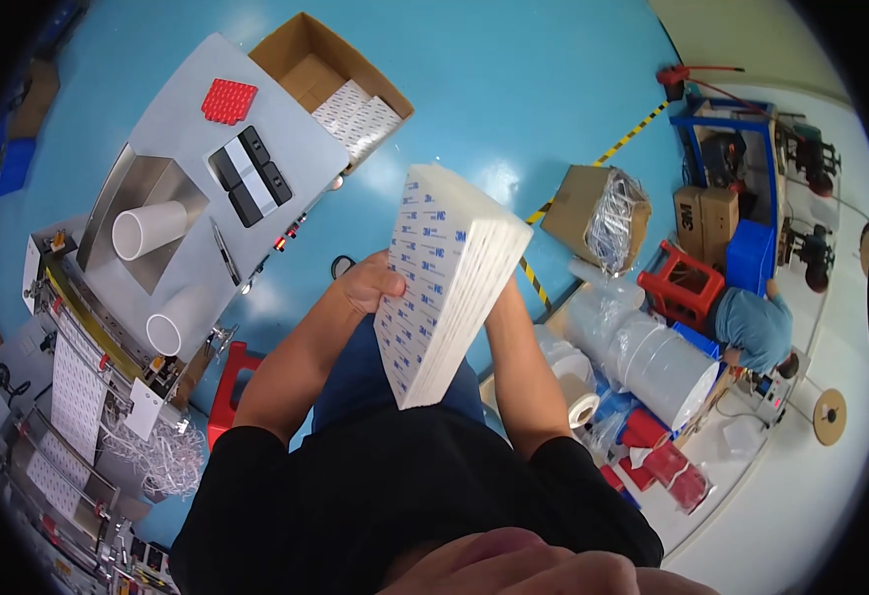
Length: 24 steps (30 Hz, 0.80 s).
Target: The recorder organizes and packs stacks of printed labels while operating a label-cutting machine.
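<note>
A thick stack of white sheets (420, 263) with blue print stands tilted in front of my body, its layered edges facing right. My left hand (368, 285) grips the stack's left side, with the thumb lying on the printed face. On the other side, my right wrist (507, 302) goes behind the stack. The fingers of my right hand are hidden there, so their hold does not show.
To the left, a grey machine table (177, 109) carries a red patterned piece (228, 101), a black-framed panel (249, 176) and white tubes (149, 230). A cardboard box (296, 50) holds similar printed sheets. At right are a carton (573, 213), wrapped rolls (668, 367), a red stool (678, 283) and another person (752, 327).
</note>
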{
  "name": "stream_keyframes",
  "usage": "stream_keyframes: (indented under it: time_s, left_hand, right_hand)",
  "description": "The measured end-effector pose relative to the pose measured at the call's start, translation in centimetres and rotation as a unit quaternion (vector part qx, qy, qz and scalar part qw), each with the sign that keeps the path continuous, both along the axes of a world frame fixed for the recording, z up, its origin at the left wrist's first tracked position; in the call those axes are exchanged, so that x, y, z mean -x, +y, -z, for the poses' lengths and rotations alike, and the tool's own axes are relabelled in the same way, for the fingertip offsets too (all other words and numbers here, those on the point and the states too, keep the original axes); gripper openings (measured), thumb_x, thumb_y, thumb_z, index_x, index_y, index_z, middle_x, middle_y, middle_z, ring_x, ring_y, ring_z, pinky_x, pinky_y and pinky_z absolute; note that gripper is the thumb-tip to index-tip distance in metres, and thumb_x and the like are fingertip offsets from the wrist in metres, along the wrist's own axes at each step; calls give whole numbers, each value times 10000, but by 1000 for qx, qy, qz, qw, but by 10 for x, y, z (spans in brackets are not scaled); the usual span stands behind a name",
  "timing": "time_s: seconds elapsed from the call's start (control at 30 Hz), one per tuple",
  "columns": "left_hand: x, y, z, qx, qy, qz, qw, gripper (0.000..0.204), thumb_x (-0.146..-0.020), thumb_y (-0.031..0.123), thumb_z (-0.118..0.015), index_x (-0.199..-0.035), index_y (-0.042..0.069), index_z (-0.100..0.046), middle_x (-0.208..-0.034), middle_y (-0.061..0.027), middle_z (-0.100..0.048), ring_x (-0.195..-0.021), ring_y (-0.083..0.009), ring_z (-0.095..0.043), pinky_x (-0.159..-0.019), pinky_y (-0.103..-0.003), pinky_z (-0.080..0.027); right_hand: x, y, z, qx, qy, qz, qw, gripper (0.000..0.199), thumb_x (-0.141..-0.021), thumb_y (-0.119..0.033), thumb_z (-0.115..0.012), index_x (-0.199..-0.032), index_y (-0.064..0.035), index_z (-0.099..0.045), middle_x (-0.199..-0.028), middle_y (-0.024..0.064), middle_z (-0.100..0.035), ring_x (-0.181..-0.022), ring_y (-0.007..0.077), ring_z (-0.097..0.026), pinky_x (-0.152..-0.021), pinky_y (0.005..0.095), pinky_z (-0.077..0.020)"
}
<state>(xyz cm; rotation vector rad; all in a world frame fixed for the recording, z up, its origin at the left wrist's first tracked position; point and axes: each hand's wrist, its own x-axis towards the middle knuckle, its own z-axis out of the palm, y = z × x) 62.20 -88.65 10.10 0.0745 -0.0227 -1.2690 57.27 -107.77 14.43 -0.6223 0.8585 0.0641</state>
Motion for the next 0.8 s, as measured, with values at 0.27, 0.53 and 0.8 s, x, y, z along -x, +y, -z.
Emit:
stream_keyframes:
  time_s: [0.27, 0.53, 0.8]
  left_hand:
    - [11, -24, -31, 71, -10, -23, 997, 398, -916, 317, -570, -1061, -52, -530, -864, -144, -522, -771, -328, -615, -643, -341, -577]
    - [55, -84, -43, 23, -33, 145, 989, 805, -685, 276, -830, -1338, 30, -428, -1243, -258, -515, -1047, -284, -604, -819, -362, -558]
    - [148, -119, -12, -43, -187, 255, 948, 718, -786, 334, -734, -1366, 52, -419, -1448, -239, -316, -1084, -296, -597, -873, -433, -537]
  right_hand:
    - [70, -72, -63, -40, -252, 53, 965, 306, -992, -211, -411, -1096, 23, -578, -578, -46, -393, -501, 80, -386, -529, 263, -350]
    - [164, -29, -73, 386, 0, 52, 921, 231, -927, -222, -570, -985, -10, -640, -930, 63, -653, -824, 152, -619, -785, 284, -498]
    - [463, -69, -65, 477, 254, 220, 812, 314, -938, -304, -539, -1012, -30, -673, -846, 65, -672, -754, 138, -614, -699, 281, -501]
